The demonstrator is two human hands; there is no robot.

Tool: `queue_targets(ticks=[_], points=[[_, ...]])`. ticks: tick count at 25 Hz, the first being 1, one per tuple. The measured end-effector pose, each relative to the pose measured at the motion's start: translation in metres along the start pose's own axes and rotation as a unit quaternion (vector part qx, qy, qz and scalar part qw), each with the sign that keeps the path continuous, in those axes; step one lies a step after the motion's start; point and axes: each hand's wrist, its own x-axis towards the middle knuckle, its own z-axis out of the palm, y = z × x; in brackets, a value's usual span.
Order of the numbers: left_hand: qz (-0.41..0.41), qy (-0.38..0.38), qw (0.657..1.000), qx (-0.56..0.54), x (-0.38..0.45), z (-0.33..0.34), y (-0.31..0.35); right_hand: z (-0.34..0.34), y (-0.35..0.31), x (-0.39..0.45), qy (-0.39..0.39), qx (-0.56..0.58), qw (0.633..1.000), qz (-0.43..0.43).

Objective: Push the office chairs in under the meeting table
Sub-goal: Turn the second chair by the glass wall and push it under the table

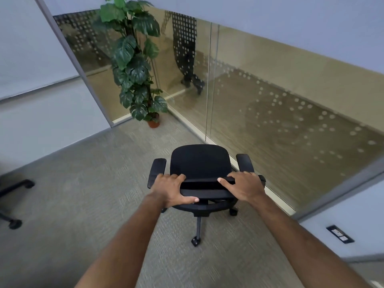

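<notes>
A black office chair (200, 161) with armrests and castors stands on the carpet in front of me, its seat facing away toward the glass wall. My left hand (172, 189) grips the left end of the backrest's top edge, thumb wrapped under it. My right hand (243, 186) holds the right end of the same edge, index finger stretched along it. No meeting table is in view.
A glass partition (270, 113) runs close along the chair's right side. A tall potted plant (135, 65) stands in the far corner. Castor legs of another chair (14, 201) show at the left edge. A floor socket plate (340, 234) lies at the right. Grey carpet (93, 194) spreads to the left.
</notes>
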Motion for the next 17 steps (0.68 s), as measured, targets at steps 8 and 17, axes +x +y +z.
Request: queue_targets(ticks=[8,17], points=[[-0.038,0.067,0.997,-0.010,-0.014,0.003,0.043,0.015,0.006,-0.002,0.122,-0.008,0.992,0.015],[-0.141,0.068,0.987,-0.035,-0.009,-0.004,0.093,-0.005,0.046,0.030,0.130,0.028,0.986,-0.100]])
